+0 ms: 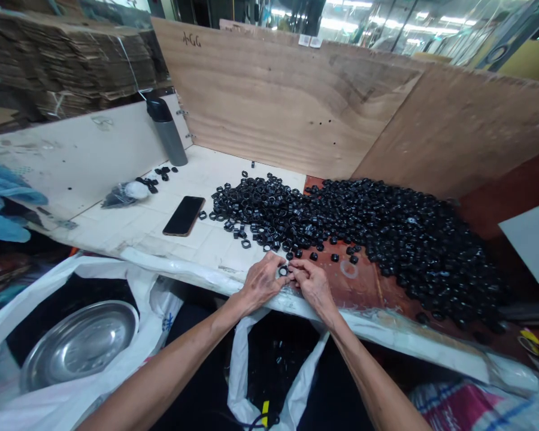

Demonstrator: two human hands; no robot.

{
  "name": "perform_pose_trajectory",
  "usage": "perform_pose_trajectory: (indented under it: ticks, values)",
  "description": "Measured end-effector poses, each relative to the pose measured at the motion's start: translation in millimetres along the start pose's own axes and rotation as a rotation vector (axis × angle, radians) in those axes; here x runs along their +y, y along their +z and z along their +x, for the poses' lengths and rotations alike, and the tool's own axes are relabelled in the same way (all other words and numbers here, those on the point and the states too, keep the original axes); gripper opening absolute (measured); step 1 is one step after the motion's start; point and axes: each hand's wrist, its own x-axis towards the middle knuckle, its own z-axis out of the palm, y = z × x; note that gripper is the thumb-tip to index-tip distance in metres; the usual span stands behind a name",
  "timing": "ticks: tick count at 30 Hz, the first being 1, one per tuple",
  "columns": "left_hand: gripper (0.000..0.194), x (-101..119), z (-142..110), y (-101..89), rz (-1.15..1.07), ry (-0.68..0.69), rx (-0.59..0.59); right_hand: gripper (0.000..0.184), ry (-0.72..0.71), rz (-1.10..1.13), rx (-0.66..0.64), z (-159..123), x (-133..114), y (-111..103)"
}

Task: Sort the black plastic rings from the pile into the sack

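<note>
Close to the table's front edge, my left hand pinches a small black ring between thumb and fingers. My right hand meets it from the other side, its fingertips closed at the ring; whether they grip a second small piece cannot be made out. Just beyond my hands lies a heap of black rings. It runs into a larger heap of small black parts on the red-brown surface to the right. Below my hands, an open white bag hangs at my lap with dark pieces inside.
A phone and a grey bottle stand or lie on the left. Near them is a small plastic bag. Wooden boards wall the back. At lower left, a metal bowl sits in a white sack.
</note>
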Motion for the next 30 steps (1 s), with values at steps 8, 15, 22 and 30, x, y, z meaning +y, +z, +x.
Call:
perform_pose_trajectory:
  ticks: [8, 15, 22, 30]
  values:
    - [0.017, -7, -5, -6.8, 0.034, 0.007, 0.103, 0.027, -0.448, -0.475, 0.204, 18, 0, 8]
    - [0.032, -19, -5, -9.4, -0.033, 0.044, 0.132, 0.019, -0.490, -0.591, 0.190, 19, -2, 15]
    - [0.034, -20, -6, -11.9, -0.339, -0.073, 0.099, 0.024, -0.551, -0.224, -0.070, 9, -12, 9]
    - [0.034, -16, -9, -16.3, -0.698, -0.207, 0.043, 0.015, -0.477, -0.085, -0.051, 8, -4, 13]
